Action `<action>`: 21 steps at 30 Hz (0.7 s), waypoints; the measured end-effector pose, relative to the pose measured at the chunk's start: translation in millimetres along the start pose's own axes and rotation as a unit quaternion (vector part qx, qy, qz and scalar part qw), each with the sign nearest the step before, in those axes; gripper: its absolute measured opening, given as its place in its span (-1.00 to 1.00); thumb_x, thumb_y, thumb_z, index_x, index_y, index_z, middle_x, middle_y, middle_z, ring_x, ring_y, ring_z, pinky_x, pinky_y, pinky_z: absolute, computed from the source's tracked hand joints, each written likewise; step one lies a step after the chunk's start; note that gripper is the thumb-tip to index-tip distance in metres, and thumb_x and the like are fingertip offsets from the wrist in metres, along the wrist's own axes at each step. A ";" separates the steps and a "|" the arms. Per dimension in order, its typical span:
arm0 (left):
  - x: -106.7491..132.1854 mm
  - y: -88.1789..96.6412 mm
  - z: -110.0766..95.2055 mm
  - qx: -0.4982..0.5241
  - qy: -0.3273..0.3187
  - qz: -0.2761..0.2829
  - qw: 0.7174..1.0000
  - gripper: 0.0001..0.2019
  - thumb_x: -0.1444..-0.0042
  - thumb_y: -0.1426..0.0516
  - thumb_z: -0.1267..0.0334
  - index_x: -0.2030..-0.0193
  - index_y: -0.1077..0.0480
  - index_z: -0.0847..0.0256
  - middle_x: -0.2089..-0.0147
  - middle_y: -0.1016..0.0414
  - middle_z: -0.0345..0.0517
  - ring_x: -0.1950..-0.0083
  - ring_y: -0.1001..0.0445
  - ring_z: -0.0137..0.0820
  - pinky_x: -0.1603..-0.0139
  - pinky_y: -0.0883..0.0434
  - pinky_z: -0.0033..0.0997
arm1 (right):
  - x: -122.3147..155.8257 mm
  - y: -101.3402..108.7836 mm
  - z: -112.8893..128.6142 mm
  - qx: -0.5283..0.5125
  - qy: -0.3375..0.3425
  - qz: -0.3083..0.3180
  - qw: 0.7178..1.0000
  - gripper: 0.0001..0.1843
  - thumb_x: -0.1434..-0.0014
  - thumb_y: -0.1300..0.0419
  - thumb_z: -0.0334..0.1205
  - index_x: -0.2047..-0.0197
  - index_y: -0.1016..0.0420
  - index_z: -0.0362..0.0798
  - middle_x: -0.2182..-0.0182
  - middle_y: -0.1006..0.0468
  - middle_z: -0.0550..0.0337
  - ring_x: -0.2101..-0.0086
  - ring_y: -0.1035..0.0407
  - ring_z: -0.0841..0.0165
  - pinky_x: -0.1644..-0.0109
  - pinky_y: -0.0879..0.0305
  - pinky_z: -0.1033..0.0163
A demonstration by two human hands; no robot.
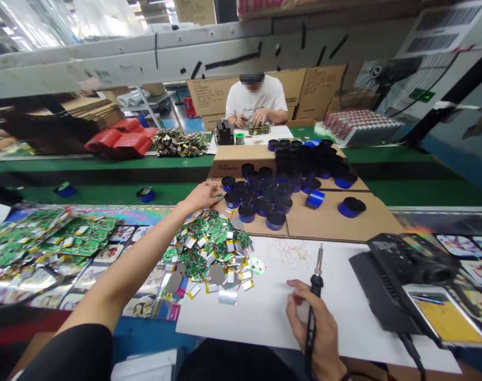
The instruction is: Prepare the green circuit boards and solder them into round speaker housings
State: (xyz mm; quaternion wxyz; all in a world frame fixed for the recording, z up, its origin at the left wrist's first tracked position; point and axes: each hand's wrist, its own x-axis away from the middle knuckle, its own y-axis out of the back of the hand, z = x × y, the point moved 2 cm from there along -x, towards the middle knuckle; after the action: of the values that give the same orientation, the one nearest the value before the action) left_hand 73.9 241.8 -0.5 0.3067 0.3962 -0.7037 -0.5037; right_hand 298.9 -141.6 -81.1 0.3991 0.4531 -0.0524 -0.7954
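Note:
My right hand (318, 330) is closed around a soldering iron (314, 301), its metal tip pointing up and away over the white sheet (276, 301). My left hand (201, 197) is stretched forward to the left edge of the cardboard (312, 222). Its fingers are bent together at a small green piece, which they partly hide; I cannot make it out. Just below it lies a heap of green circuit boards (201, 243) with small silver battery cells and wires. Right of that hand, many black-topped blue round housings (275, 219) stand on the cardboard.
Panels of circuit boards (74, 235) lie at left. A black soldering station (387, 286) and a tray with yellow sponge (443, 317) stand at right. Beyond the green conveyor belt (177, 185), a co-worker (257, 100) handles boards. A metal beam (125, 61) crosses overhead.

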 end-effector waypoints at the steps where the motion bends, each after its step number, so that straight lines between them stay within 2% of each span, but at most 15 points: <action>1: -1.9 -2.7 -0.2 0.006 0.005 0.006 1.000 -0.68 -0.10 -0.28 0.10 0.07 -0.56 0.24 -0.01 -0.66 0.14 -0.20 -0.55 0.00 -0.25 -0.47 -0.18 | -2.5 -4.5 3.8 -0.008 0.004 0.005 1.000 -0.76 -0.33 -0.25 -0.42 -0.05 -0.44 -0.06 0.11 -0.73 -0.01 0.43 -0.57 0.42 0.24 -0.61 0.30; 4: -8.7 -5.9 -1.8 0.038 0.022 0.030 0.999 -0.79 -0.01 -0.33 0.16 0.24 -0.52 0.19 0.23 -0.67 -0.03 0.12 -0.64 -0.16 0.01 -0.56 -0.27 | -7.9 -13.6 12.7 -0.025 0.000 0.017 1.000 -0.77 -0.33 -0.22 -0.45 -0.03 -0.42 -0.05 0.09 -0.71 -0.03 0.32 -0.63 0.37 0.21 -0.61 0.29; 6: -9.7 -3.1 -2.9 0.063 0.035 0.035 0.997 -0.77 0.03 -0.35 0.19 0.26 -0.49 0.19 0.35 -0.64 -0.10 0.27 -0.62 -0.22 0.16 -0.56 -0.30 | -9.4 -15.0 16.4 -0.029 -0.004 0.018 0.999 -0.77 -0.34 -0.20 -0.46 -0.02 -0.41 -0.04 0.09 -0.71 -0.04 0.26 -0.65 0.33 0.19 -0.61 0.27; 9: 0.6 9.5 -6.6 0.094 0.037 0.004 0.995 -0.72 0.02 -0.32 0.22 0.15 -0.47 0.22 0.29 -0.64 -0.08 0.25 -0.62 -0.25 0.16 -0.55 -0.31 | -9.4 -11.9 18.2 -0.034 -0.010 0.007 0.999 -0.75 -0.34 -0.20 -0.47 -0.03 -0.39 -0.04 0.10 -0.70 -0.03 0.18 -0.67 0.28 0.14 -0.62 0.24; 12: 27.8 30.8 -18.8 0.135 0.006 -0.096 0.986 -0.63 -0.10 -0.21 0.22 -0.06 -0.45 0.19 0.05 -0.64 -0.05 0.05 -0.61 -0.27 -0.04 -0.53 -0.29 | -11.9 -8.3 17.1 -0.044 -0.024 -0.005 0.999 -0.73 -0.33 -0.21 -0.47 -0.06 -0.39 -0.04 0.11 -0.68 -0.01 0.09 -0.66 0.24 0.05 -0.63 0.16; 14: 54.1 44.8 -34.6 0.194 -0.031 -0.194 0.961 -0.67 -0.14 -0.19 0.15 -0.03 -0.50 0.14 0.03 -0.63 -0.07 0.04 -0.58 -0.26 -0.07 -0.52 -0.25 | -19.2 -8.1 17.2 -0.053 -0.028 -0.013 0.998 -0.69 -0.32 -0.24 -0.48 -0.07 -0.38 -0.03 0.09 -0.67 -0.02 0.05 -0.64 0.22 -0.02 -0.63 0.09; 15: 68.2 48.6 -44.9 0.227 -0.040 -0.214 0.949 -0.71 -0.14 -0.19 0.12 0.03 -0.51 0.13 0.05 -0.63 -0.08 0.07 -0.58 -0.27 -0.04 -0.53 -0.24 | -24.7 -8.7 18.0 -0.059 -0.025 -0.020 0.998 -0.66 -0.30 -0.27 -0.49 -0.08 -0.38 -0.03 0.07 -0.67 -0.02 0.04 -0.63 0.22 -0.05 -0.62 0.05; 17: 95.9 47.8 -69.5 0.312 -0.041 -0.207 0.926 -0.74 -0.10 -0.24 0.08 0.12 -0.47 0.12 0.10 -0.60 -0.08 0.13 -0.57 -0.28 0.04 -0.56 -0.24 | -38.5 -11.0 21.4 -0.072 -0.010 -0.037 0.997 -0.58 -0.26 -0.33 -0.47 -0.11 -0.35 -0.03 0.02 -0.65 -0.05 -0.02 -0.61 0.18 -0.12 -0.60 -0.03; 19: 120.5 34.9 -99.5 0.402 -0.051 -0.152 0.901 -0.73 -0.06 -0.30 0.09 0.18 -0.37 0.09 0.10 -0.55 -0.10 0.12 -0.57 -0.29 0.08 -0.59 -0.25 | -52.6 -14.5 26.6 -0.089 0.004 -0.043 0.995 -0.49 -0.22 -0.41 -0.42 -0.15 -0.32 -0.01 -0.08 -0.62 -0.11 -0.12 -0.55 0.10 -0.21 -0.53 -0.17; 21: 140.7 11.0 -131.7 0.487 -0.056 -0.075 0.869 -0.73 -0.06 -0.31 0.12 0.24 -0.30 0.06 0.17 -0.50 -0.14 0.18 -0.57 -0.33 0.17 -0.60 -0.28 | -64.0 -18.4 32.4 -0.105 0.011 -0.035 0.994 -0.42 -0.20 -0.46 -0.38 -0.18 -0.29 -0.01 -0.19 -0.56 -0.19 -0.21 -0.48 0.02 -0.29 -0.45 -0.26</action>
State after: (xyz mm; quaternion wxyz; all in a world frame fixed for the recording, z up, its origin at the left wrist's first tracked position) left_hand 110.6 60.5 54.7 -0.0034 0.5179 -0.8439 -0.1402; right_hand 280.8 -94.4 -26.9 0.4174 0.4185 0.0514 -0.8050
